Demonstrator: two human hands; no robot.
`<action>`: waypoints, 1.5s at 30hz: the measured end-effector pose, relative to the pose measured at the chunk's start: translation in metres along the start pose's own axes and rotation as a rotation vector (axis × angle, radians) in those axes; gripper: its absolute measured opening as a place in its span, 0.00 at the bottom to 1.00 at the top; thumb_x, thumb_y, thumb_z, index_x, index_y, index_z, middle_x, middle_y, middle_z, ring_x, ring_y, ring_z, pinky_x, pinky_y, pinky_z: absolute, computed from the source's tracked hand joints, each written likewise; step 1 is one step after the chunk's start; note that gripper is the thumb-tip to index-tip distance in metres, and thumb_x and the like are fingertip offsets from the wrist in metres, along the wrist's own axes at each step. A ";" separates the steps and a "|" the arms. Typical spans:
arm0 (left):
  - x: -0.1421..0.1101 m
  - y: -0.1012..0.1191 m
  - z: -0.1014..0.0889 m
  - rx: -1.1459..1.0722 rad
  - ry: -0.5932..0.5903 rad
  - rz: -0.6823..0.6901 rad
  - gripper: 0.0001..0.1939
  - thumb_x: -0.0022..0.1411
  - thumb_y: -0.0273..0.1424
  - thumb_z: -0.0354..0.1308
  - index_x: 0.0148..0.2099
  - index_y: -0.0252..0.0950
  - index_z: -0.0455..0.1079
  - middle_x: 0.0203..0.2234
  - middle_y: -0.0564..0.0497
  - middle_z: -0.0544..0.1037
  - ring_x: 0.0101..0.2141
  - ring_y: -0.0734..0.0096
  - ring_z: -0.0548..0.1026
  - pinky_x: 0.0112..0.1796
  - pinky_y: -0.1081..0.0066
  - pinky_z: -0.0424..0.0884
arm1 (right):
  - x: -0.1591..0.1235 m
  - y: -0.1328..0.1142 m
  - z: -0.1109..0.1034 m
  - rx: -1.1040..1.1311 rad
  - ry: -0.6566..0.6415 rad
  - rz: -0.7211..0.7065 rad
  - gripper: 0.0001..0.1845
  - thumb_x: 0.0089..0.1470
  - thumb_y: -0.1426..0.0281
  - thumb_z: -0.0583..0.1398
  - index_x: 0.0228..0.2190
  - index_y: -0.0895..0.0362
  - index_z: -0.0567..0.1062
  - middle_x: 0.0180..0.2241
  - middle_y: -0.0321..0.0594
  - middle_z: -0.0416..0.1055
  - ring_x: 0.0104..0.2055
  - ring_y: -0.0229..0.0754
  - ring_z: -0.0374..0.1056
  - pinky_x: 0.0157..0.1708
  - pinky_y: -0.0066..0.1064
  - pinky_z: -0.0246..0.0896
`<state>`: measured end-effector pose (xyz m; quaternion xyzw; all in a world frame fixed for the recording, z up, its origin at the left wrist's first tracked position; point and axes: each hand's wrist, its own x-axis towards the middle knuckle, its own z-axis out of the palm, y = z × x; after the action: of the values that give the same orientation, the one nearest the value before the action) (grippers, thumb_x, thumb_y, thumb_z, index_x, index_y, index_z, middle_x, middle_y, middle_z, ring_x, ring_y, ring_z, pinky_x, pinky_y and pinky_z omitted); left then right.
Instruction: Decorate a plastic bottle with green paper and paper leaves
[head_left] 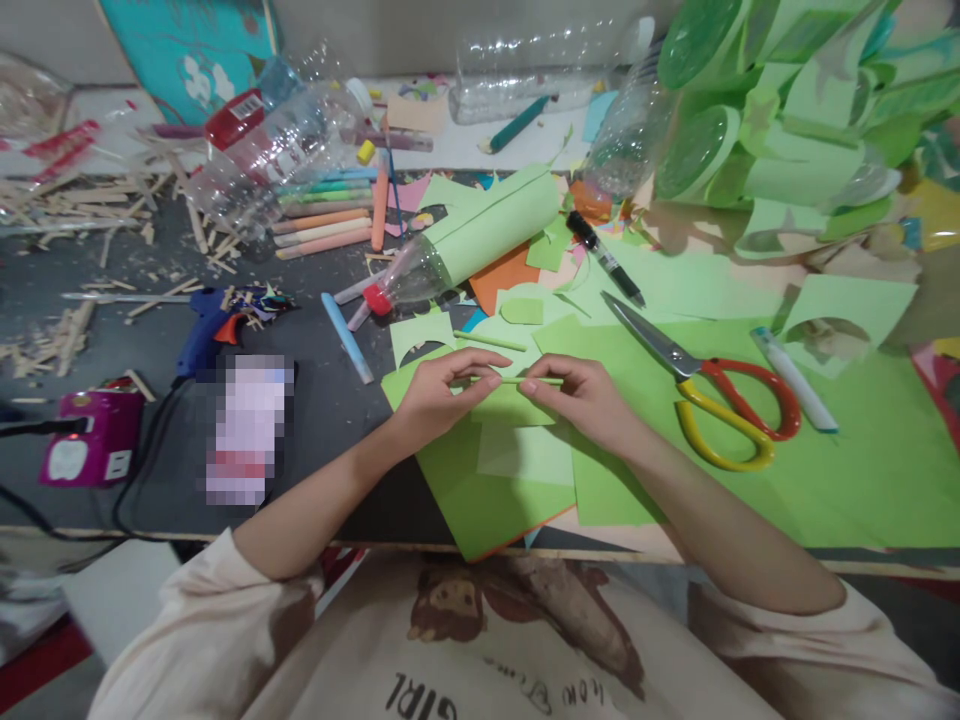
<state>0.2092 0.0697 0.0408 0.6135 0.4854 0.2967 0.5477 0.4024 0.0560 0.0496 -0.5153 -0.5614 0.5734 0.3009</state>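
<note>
A thin rolled green paper stick [511, 380] lies level between my two hands. My left hand [448, 392] pinches its left end between thumb and fingers, and my right hand [574, 392] pinches the right part in the same way. Just beyond them rests a second thin green paper roll [491, 341]. Beneath my hands are sheets of green paper [465, 490], with a paler green piece [525, 452] on top. Farther back, a clear plastic bottle [409, 272] with a red cap lies wrapped in light green paper [499, 220].
Scissors [684, 365] with red and yellow handles lie on the right, near a black marker [606, 258] and a white pen-like tool [793, 380]. At left are a blue glue gun [202, 325], a blurred phone [251, 430], a purple box [94, 437] and wood bits [67, 335].
</note>
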 end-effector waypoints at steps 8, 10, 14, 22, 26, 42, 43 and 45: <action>-0.001 0.000 0.000 0.004 0.016 0.019 0.13 0.57 0.37 0.59 0.42 0.36 0.73 0.40 0.46 0.81 0.38 0.70 0.79 0.41 0.74 0.73 | 0.000 0.002 0.000 0.057 -0.075 0.108 0.26 0.49 0.45 0.60 0.20 0.55 0.67 0.17 0.28 0.50 0.18 0.32 0.51 0.16 0.26 0.54; 0.000 -0.001 0.000 0.002 0.010 0.018 0.13 0.57 0.36 0.59 0.43 0.35 0.73 0.38 0.46 0.81 0.38 0.70 0.79 0.41 0.73 0.73 | 0.001 0.002 -0.001 0.016 -0.066 0.087 0.25 0.50 0.47 0.59 0.20 0.55 0.67 0.16 0.28 0.51 0.18 0.32 0.49 0.16 0.26 0.50; 0.001 -0.001 -0.001 0.013 -0.040 0.044 0.14 0.58 0.38 0.56 0.43 0.35 0.73 0.32 0.49 0.80 0.35 0.72 0.77 0.39 0.74 0.72 | 0.001 0.001 -0.001 -0.025 -0.064 0.028 0.24 0.52 0.48 0.58 0.20 0.56 0.66 0.16 0.27 0.50 0.18 0.31 0.47 0.18 0.26 0.44; 0.002 0.004 -0.003 0.027 -0.052 0.019 0.13 0.59 0.39 0.57 0.35 0.36 0.77 0.32 0.50 0.82 0.31 0.72 0.77 0.33 0.75 0.71 | 0.001 -0.002 -0.001 -0.051 -0.065 -0.021 0.26 0.51 0.46 0.58 0.19 0.55 0.66 0.16 0.27 0.49 0.19 0.31 0.45 0.19 0.28 0.42; 0.002 0.004 -0.002 -0.016 -0.042 -0.005 0.12 0.57 0.39 0.59 0.34 0.36 0.78 0.34 0.49 0.83 0.36 0.68 0.79 0.37 0.73 0.73 | 0.001 -0.002 -0.001 -0.056 -0.048 -0.043 0.26 0.51 0.46 0.58 0.20 0.56 0.67 0.16 0.27 0.50 0.19 0.31 0.44 0.20 0.28 0.42; 0.000 0.002 -0.002 0.038 -0.003 0.037 0.13 0.57 0.41 0.61 0.34 0.36 0.77 0.33 0.48 0.83 0.36 0.69 0.79 0.38 0.74 0.74 | -0.001 -0.001 -0.001 0.037 -0.091 0.070 0.28 0.49 0.42 0.57 0.22 0.55 0.67 0.18 0.28 0.52 0.20 0.33 0.50 0.20 0.27 0.51; 0.000 0.001 -0.002 0.045 -0.005 0.040 0.13 0.57 0.41 0.60 0.34 0.36 0.77 0.33 0.48 0.83 0.36 0.69 0.79 0.39 0.74 0.74 | -0.001 -0.001 -0.001 0.005 -0.079 0.038 0.28 0.51 0.43 0.57 0.22 0.55 0.67 0.18 0.28 0.53 0.21 0.33 0.51 0.21 0.28 0.50; 0.000 0.001 -0.001 0.032 -0.007 0.044 0.13 0.56 0.41 0.61 0.35 0.36 0.77 0.35 0.48 0.83 0.37 0.68 0.79 0.40 0.73 0.74 | 0.000 -0.001 -0.001 -0.061 -0.050 -0.037 0.27 0.53 0.45 0.56 0.22 0.55 0.67 0.18 0.29 0.55 0.22 0.34 0.51 0.23 0.29 0.48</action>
<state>0.2083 0.0704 0.0423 0.6337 0.4745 0.2990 0.5327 0.4031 0.0561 0.0504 -0.4994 -0.5952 0.5631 0.2816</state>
